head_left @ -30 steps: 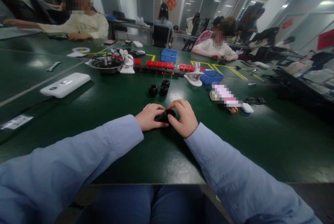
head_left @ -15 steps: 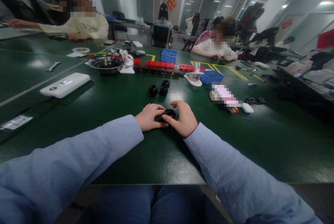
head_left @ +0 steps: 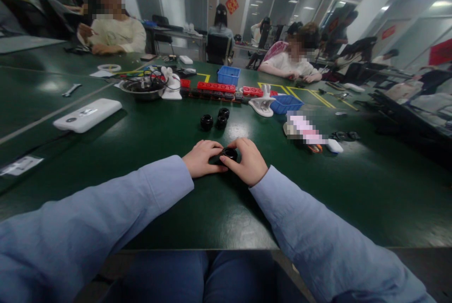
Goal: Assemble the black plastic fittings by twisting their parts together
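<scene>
A small black round part (head_left: 229, 154) with an open ring top rests on the green table (head_left: 148, 138) right in front of me. My left hand (head_left: 201, 158) curls around its left side. My right hand (head_left: 248, 162) grips its right side, thumb and fingers wrapped about the ring. Both sleeves are light blue. A little farther out, three more black round parts (head_left: 214, 119) stand in a cluster on the table.
A white flat device (head_left: 87, 114) lies at the left. Behind are a metal bowl (head_left: 142, 88) with cables, red blocks (head_left: 216, 87), two blue bins (head_left: 229, 75), and a white clamp-like piece (head_left: 262, 102). Other people sit at the far side.
My right hand's fingers have shifted around the black part, uncovering its ring top. The person at the far left has pulled an outstretched arm in.
</scene>
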The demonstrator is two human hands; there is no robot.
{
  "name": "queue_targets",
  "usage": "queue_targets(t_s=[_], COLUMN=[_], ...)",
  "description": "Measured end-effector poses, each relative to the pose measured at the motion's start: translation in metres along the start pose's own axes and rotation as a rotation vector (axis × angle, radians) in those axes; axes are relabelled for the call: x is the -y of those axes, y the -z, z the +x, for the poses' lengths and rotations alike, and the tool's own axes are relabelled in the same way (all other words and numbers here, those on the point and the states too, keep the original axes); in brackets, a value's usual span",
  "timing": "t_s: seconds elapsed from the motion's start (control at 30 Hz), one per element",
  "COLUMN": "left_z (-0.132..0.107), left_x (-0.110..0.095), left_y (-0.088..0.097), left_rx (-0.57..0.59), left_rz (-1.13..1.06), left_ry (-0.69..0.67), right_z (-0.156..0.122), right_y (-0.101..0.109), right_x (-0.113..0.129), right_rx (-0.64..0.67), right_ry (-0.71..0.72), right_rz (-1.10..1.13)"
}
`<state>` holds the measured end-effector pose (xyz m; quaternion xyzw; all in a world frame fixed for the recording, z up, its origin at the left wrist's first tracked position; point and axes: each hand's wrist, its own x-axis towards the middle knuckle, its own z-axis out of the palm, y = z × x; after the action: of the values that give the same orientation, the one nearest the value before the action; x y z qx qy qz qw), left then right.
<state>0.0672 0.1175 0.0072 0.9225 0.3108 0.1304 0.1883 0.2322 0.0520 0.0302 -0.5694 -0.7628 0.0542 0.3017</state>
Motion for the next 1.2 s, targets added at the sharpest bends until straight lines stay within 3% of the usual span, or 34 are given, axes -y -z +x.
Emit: queue_targets(t_s=[0.6,1.2], left_z=[0.0014,0.0017], left_x=[0.0068,0.0055], left_y=[-0.0043,-0.0043], left_rx=[-0.022,-0.025], left_rz=[0.041,0.039], left_ry=[-0.055,-0.037], right_z=[-0.0011,-0.0010], right_y=[0.0036,0.0028], right_x=[0.0009,0.0016], right_rx=[0.033,0.059], right_ry=[0.215,0.320], right_rz=[0.019,0.097])
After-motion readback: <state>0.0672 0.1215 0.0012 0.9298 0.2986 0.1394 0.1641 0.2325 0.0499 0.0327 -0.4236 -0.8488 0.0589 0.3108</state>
